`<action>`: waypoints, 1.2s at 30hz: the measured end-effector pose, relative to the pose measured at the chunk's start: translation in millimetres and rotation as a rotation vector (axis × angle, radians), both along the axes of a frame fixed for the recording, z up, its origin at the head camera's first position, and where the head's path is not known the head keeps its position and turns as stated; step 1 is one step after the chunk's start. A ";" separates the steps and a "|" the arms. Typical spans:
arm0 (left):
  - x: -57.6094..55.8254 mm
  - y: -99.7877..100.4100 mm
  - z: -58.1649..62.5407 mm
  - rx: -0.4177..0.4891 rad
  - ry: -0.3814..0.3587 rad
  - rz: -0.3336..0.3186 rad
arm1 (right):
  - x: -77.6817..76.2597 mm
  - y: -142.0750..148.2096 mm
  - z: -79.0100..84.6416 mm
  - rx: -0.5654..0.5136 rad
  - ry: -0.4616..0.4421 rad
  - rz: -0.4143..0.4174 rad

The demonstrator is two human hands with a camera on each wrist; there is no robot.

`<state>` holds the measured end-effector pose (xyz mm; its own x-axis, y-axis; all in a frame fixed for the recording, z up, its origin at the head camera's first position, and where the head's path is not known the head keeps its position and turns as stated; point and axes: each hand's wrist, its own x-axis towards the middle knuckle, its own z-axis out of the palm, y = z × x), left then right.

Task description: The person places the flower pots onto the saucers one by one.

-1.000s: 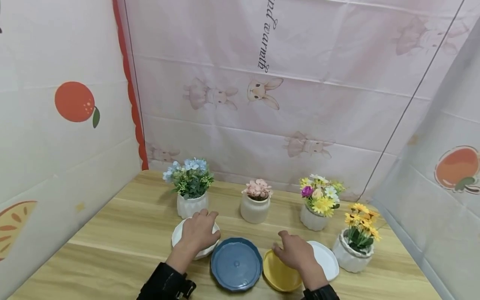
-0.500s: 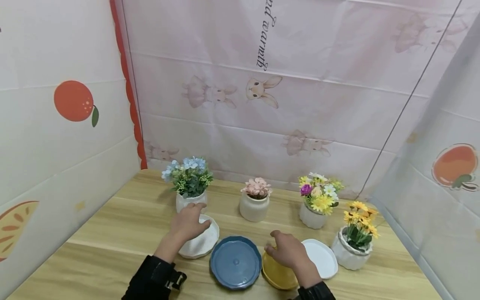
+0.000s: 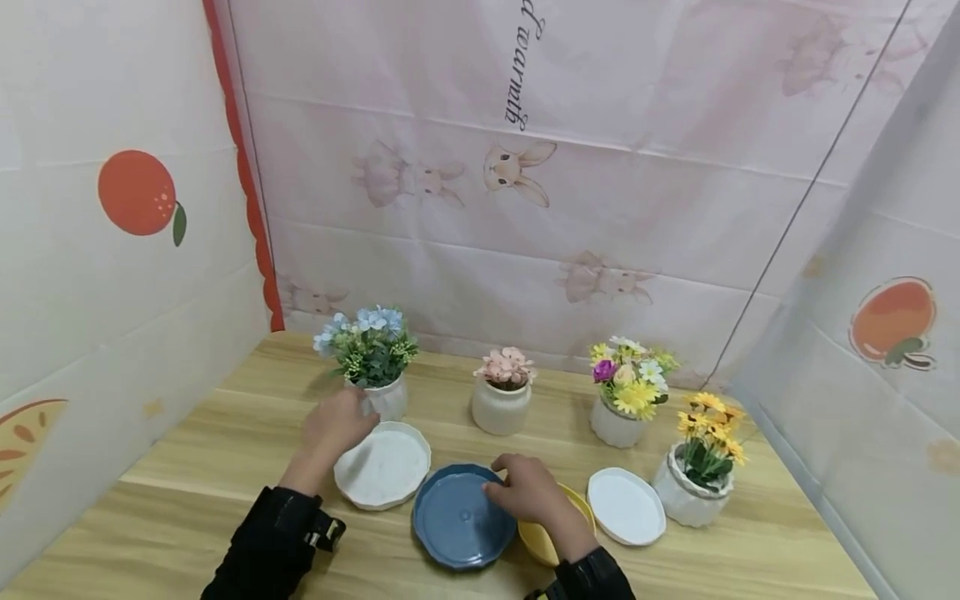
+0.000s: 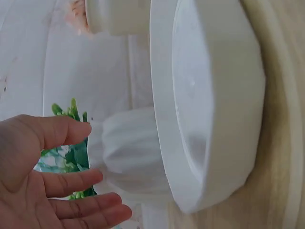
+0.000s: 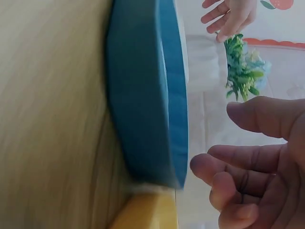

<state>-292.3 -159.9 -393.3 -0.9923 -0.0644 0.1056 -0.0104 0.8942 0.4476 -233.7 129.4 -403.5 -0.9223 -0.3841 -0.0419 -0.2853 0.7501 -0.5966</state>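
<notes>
My left hand [image 3: 332,432] is beside the white pot [image 3: 389,402] of blue flowers [image 3: 373,325] at the back left. In the left wrist view its fingers [image 4: 78,182] and thumb are spread, close to the pot's rim. Just in front of that pot lies a round white plate [image 3: 384,468]. Above the right edge of the blue plate [image 3: 459,533] is my right hand [image 3: 536,493], holding nothing. Its fingers are loosely bent and the thumb stands apart in the right wrist view. Partly hidden beneath that forearm is a yellow plate [image 3: 535,546].
A smaller white plate [image 3: 626,508] lies to the right, next to a pot of orange flowers [image 3: 693,487]. Farther back stand a cream pot with pink flowers [image 3: 501,408] and a pot of mixed flowers [image 3: 617,423]. Printed cloth [image 3: 420,275] hangs behind the wooden table [image 3: 150,517].
My left hand has moved left and back, off the white plate, to the side of the blue-flower pot. My right hand has moved left, from over the yellow plate to the blue plate's edge.
</notes>
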 end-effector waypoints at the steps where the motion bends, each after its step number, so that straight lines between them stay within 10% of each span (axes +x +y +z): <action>1: -1.3 -2.8 0.8 0.014 -0.017 0.014 | -1.4 -3.8 0.5 -0.008 -0.008 -0.004; 13: -15.2 -15.1 1.1 0.266 -0.036 -0.061 | -21.4 -37.1 -0.1 -0.132 -0.008 -0.028; 24: -37.2 -26.6 -17.8 0.754 -0.052 -0.071 | -43.5 -63.7 -7.2 -0.303 -0.116 -0.070; 36: -54.4 -37.7 -21.0 0.846 -0.198 -0.075 | -60.6 -83.7 -16.5 -0.226 -0.001 -0.110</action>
<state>-346.7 -197.6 -414.2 -0.9921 0.0233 -0.1234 -0.1129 0.2642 0.9578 -294.3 45.7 -420.0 -0.9590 -0.2816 0.0324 -0.2086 0.6238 -0.7532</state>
